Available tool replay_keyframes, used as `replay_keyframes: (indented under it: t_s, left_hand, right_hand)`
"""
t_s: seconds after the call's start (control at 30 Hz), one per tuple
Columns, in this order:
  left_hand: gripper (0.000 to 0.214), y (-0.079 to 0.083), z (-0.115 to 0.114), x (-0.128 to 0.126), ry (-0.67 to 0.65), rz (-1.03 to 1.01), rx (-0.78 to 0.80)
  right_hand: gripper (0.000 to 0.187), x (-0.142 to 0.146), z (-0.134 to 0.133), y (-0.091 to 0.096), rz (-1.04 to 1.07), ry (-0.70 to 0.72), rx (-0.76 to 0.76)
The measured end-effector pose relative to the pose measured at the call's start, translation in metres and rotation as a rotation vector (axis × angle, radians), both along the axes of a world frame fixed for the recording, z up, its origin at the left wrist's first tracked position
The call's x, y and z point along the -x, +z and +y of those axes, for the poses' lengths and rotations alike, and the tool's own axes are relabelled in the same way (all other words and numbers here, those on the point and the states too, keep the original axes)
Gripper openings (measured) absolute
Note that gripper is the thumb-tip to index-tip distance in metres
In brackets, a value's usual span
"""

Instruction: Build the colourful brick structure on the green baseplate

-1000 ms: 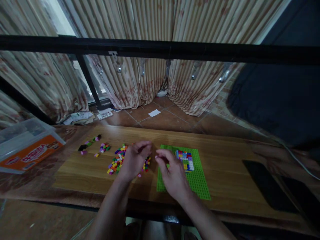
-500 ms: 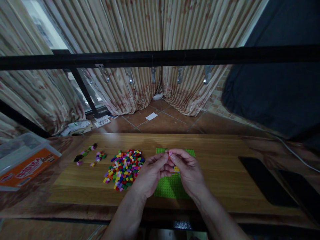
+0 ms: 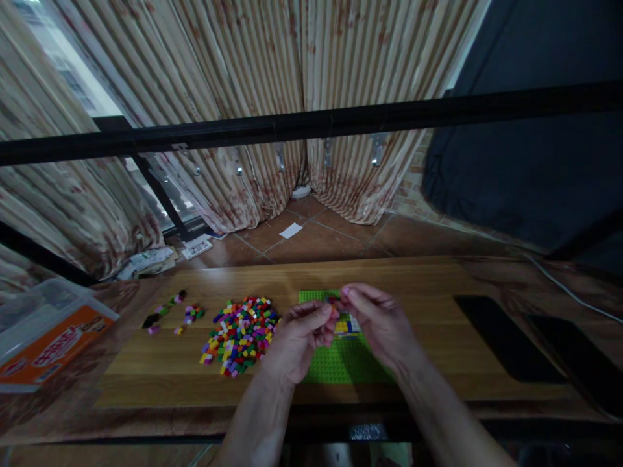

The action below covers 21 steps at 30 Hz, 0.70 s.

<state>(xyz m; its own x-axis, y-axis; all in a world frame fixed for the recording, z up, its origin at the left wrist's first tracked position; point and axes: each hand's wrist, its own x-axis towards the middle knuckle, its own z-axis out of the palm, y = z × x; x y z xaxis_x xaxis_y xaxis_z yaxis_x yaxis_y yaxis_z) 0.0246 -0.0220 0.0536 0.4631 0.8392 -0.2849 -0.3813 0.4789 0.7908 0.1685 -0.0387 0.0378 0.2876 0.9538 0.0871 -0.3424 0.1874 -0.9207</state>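
My left hand (image 3: 302, 340) and my right hand (image 3: 382, 324) hang over the near part of a green studded baseplate (image 3: 343, 363). Their fingertips meet around a small plastic brick (image 3: 333, 306), and its exact shape is mostly hidden by my fingers. Just beyond my right fingers, a small patch of multicoloured bricks (image 3: 346, 324) sits on the baseplate. To the left of my left hand lies a large heap of loose multicoloured bricks (image 3: 241, 337). Two small groups of bricks (image 3: 165, 306) (image 3: 193, 314) lie farther left.
All this lies on a wooden tabletop (image 3: 146, 363). A clear plastic box with an orange label (image 3: 48, 340) stands at the far left. Two black pads (image 3: 506, 337) (image 3: 577, 360) lie at the right. A black rail (image 3: 311, 126) crosses beyond the table.
Since the earliest frame, my separated hands have come together above the baseplate with a small brick between their fingertips. My right hand has shifted slightly right, and the view has tilted.
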Motion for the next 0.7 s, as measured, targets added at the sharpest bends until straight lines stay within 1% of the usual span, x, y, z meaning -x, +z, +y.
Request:
replay_keyframes:
  t_s: [0.07, 0.13, 0.2, 0.27, 0.33, 0.4, 0.57, 0.7]
  left_hand:
    - [0.024, 0.002, 0.001, -0.001, 0.037, 0.012, -0.002]
    - [0.024, 0.002, 0.006, 0.001, 0.113, 0.038, -0.035]
    - [0.025, 0.001, 0.012, 0.005, 0.2, 0.089, -0.054]
    - [0.025, -0.001, 0.017, 0.009, 0.248, 0.143, -0.059]
    - [0.026, -0.004, 0.019, 0.011, 0.261, 0.176, -0.062]
    - [0.028, -0.006, 0.02, 0.01, 0.26, 0.186, -0.06]
    - [0.03, -0.008, 0.02, 0.009, 0.252, 0.19, -0.065]
    - [0.029, -0.009, 0.021, 0.012, 0.262, 0.192, -0.068]
  right_hand:
    - [0.018, -0.018, 0.006, -0.004, 0.018, -0.117, -0.003]
    - [0.02, -0.035, 0.012, -0.011, -0.109, -0.23, 0.034]
    - [0.02, -0.047, 0.017, -0.022, -0.281, -0.256, 0.096]
    - [0.02, -0.052, 0.019, -0.034, -0.427, -0.196, 0.138]
    - [0.02, -0.052, 0.021, -0.045, -0.547, -0.12, 0.142]
    - [0.021, -0.049, 0.023, -0.051, -0.639, -0.078, 0.129]
    - [0.021, -0.043, 0.027, -0.053, -0.764, -0.012, 0.097]
    - [0.019, -0.044, 0.027, -0.054, -0.825, -0.001, 0.085]
